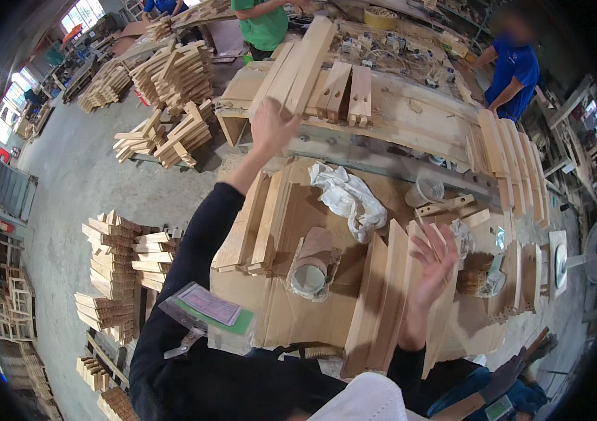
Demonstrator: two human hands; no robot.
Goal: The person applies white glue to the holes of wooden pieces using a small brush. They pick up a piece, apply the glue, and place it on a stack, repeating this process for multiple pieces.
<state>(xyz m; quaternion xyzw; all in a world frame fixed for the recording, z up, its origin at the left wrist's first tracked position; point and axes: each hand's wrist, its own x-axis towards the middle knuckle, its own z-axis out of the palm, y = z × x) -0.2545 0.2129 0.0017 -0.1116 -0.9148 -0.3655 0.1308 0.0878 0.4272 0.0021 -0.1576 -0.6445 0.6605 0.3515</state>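
Head view looks down on a cluttered woodworking bench, and the left hand reaches up toward 12 o'clock, fingers spread and pressed against the near end of a bundle of long pale boards. The bundle lies slanted across the bench top, and the palm seems to steady it there rather than grip it; whether any finger curls under the wood I cannot tell. The right hand, at about 4 o'clock, is wide open with fingers fanned and holds nothing; it hovers just over upright slats that lean together on a cardboard-covered surface (probably stood on edge so each can be picked off singly).

Between the hands, a roll of tape sits in a torn brown paper wrapper, and a crumpled white cloth lies at its 1 o'clock. A small clear cup stands farther right; its contents are not readable. Stacks of cut wooden pieces rise from the floor at 9 o'clock, laid crosswise in layers, likely for stability. Two other people stand beyond the bench.
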